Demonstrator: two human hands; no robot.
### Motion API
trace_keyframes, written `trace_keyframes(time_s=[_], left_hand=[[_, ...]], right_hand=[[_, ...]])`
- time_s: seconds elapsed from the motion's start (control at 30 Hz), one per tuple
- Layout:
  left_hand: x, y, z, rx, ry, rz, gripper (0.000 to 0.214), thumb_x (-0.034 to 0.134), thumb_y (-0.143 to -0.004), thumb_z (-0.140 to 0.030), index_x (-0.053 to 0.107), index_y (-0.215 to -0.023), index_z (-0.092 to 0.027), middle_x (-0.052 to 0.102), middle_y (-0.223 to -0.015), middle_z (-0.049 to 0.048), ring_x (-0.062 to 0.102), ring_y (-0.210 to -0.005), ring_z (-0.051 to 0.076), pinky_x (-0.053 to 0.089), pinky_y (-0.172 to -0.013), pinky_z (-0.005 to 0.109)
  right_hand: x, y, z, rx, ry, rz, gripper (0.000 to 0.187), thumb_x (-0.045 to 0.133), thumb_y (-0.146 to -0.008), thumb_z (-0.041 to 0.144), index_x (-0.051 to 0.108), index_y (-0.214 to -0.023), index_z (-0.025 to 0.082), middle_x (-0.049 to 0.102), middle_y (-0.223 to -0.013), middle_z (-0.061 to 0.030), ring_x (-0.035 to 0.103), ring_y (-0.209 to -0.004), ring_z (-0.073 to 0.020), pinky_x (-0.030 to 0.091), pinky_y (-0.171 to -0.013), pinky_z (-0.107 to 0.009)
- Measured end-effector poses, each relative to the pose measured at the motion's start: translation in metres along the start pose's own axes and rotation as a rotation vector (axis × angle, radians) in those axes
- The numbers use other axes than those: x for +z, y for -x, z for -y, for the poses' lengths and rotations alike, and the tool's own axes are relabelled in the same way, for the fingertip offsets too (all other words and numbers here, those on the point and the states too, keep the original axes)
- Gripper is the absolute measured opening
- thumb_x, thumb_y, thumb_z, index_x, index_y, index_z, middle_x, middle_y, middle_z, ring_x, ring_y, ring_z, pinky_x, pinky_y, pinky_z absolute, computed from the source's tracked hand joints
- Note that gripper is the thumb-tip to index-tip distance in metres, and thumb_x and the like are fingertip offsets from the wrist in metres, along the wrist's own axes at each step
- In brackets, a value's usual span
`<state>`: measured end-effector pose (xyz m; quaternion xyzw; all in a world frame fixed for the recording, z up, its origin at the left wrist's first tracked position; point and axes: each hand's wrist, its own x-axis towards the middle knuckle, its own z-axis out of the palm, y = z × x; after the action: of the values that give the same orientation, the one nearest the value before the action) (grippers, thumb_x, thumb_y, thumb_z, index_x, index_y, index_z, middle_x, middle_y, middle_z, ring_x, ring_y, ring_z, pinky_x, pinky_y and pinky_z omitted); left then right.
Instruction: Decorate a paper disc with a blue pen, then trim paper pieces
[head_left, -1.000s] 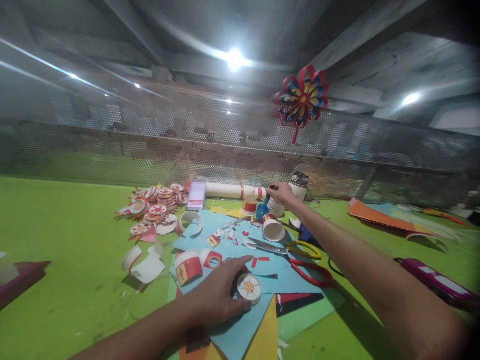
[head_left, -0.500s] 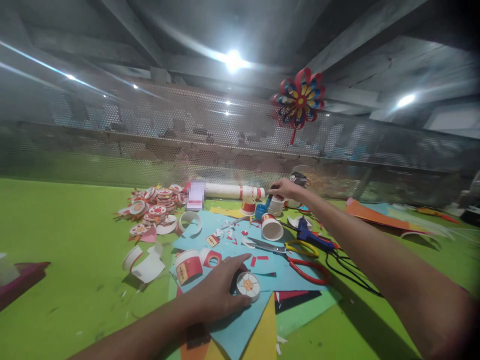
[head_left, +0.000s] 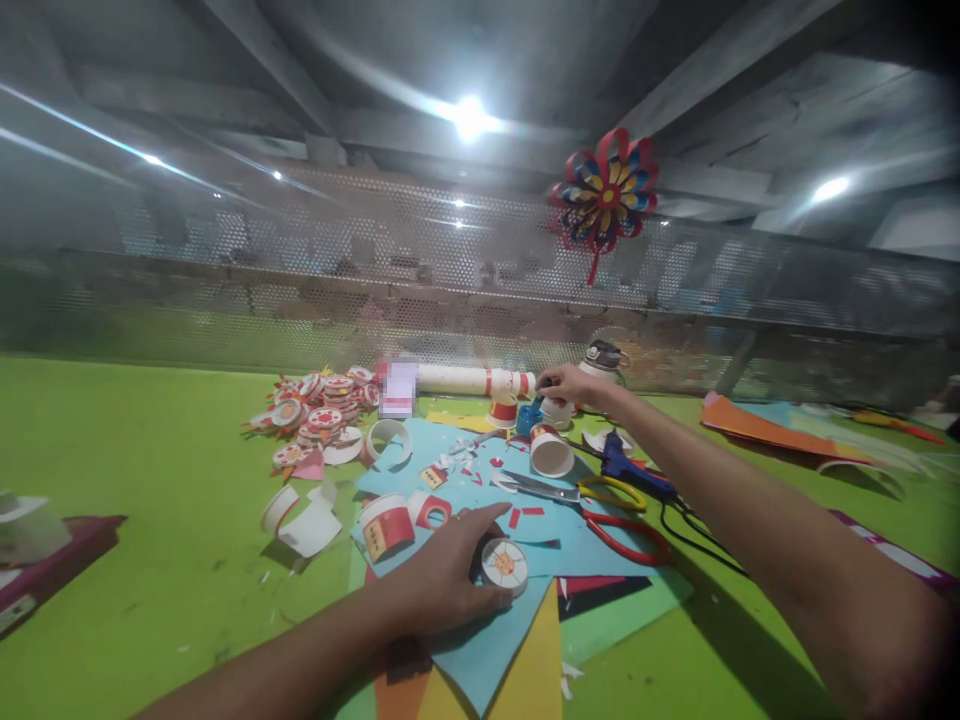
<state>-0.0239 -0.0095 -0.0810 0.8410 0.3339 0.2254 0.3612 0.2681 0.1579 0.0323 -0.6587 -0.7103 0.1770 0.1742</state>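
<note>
Green tabletop [head_left: 172, 570]; left hand [head_left: 448, 578] (half-curled) cups disc [head_left: 505, 567], right hand [head_left: 568, 384] pinches blue stick [head_left: 535, 407].

A bright green counter [head_left: 172, 600] is stretching across the whole width of the room, and a perforated metal screen [head_left: 337, 220] is rising along its far edge. A horizontal rail [head_left: 480, 292] is crossing the screen, whose lower part is showing a greenish tint. Pale and bluish patches are appearing in the screen, too blurred to identify. Overhead, a grey ceiling [head_left: 555, 50] is spreading out, with heavy beams [head_left: 255, 60] running across it at a slant. One strong lamp [head_left: 471, 119] is glaring near the middle, a second lamp [head_left: 831, 188] is glowing at the right, and long streaks of light are slanting at the left.
</note>
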Motion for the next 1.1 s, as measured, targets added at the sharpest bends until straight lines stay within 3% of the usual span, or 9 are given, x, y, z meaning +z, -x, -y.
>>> trace_keyframes(time_s=[0.33,0.5,0.7,0.97,1.1], left_hand=[[0.003,-0.002,0.004,0.004,-0.016,-0.007,0.086,0.074,-0.070,-0.030,0.035,-0.146,-0.018,0.058,-0.128,0.0126,0.053,-0.117,0.030,0.041,-0.102,0.045],[0.004,-0.002,0.005,0.027,-0.031,-0.013,0.084,0.073,-0.072,-0.031,0.035,-0.146,-0.018,0.060,-0.127,0.0118,0.053,-0.116,0.030,0.040,-0.103,0.045],[0.002,-0.001,0.005,0.009,-0.031,-0.005,0.086,0.073,-0.072,-0.033,0.034,-0.147,-0.018,0.058,-0.128,0.0123,0.054,-0.115,0.030,0.041,-0.101,0.046],[0.002,-0.002,0.003,0.015,-0.028,-0.015,0.082,0.072,-0.073,-0.032,0.035,-0.146,-0.021,0.059,-0.126,0.0115,0.053,-0.116,0.030,0.042,-0.101,0.045],[0.003,-0.002,0.003,0.021,-0.019,-0.015,0.083,0.072,-0.072,-0.031,0.036,-0.145,-0.020,0.059,-0.127,0.0125,0.054,-0.115,0.030,0.042,-0.101,0.046]], right_hand=[[-0.027,0.012,-0.001,0.053,-0.076,-0.086,0.030,0.059,-0.094,0.032,0.059,-0.119,0.016,0.063,-0.118,-0.0081,0.065,-0.098,-0.0206,0.056,-0.083,-0.041],[-0.008,0.014,-0.006,0.113,-0.130,-0.241,0.032,0.059,-0.094,0.033,0.059,-0.121,0.016,0.062,-0.120,-0.0082,0.064,-0.100,-0.0218,0.055,-0.084,-0.042],[0.015,0.017,-0.016,0.121,-0.211,-0.327,0.033,0.059,-0.093,0.033,0.058,-0.122,0.017,0.061,-0.122,-0.0084,0.064,-0.102,-0.0222,0.055,-0.084,-0.042],[-0.010,0.036,-0.020,0.119,-0.353,-0.448,0.030,0.059,-0.093,0.033,0.061,-0.118,0.016,0.062,-0.120,-0.0070,0.064,-0.101,-0.0229,0.055,-0.084,-0.041],[-0.015,0.058,-0.013,0.042,-0.506,-0.519,0.022,0.060,-0.093,0.032,0.063,-0.106,0.014,0.066,-0.099,-0.0036,0.065,-0.080,-0.0151,0.056,-0.069,-0.031]])
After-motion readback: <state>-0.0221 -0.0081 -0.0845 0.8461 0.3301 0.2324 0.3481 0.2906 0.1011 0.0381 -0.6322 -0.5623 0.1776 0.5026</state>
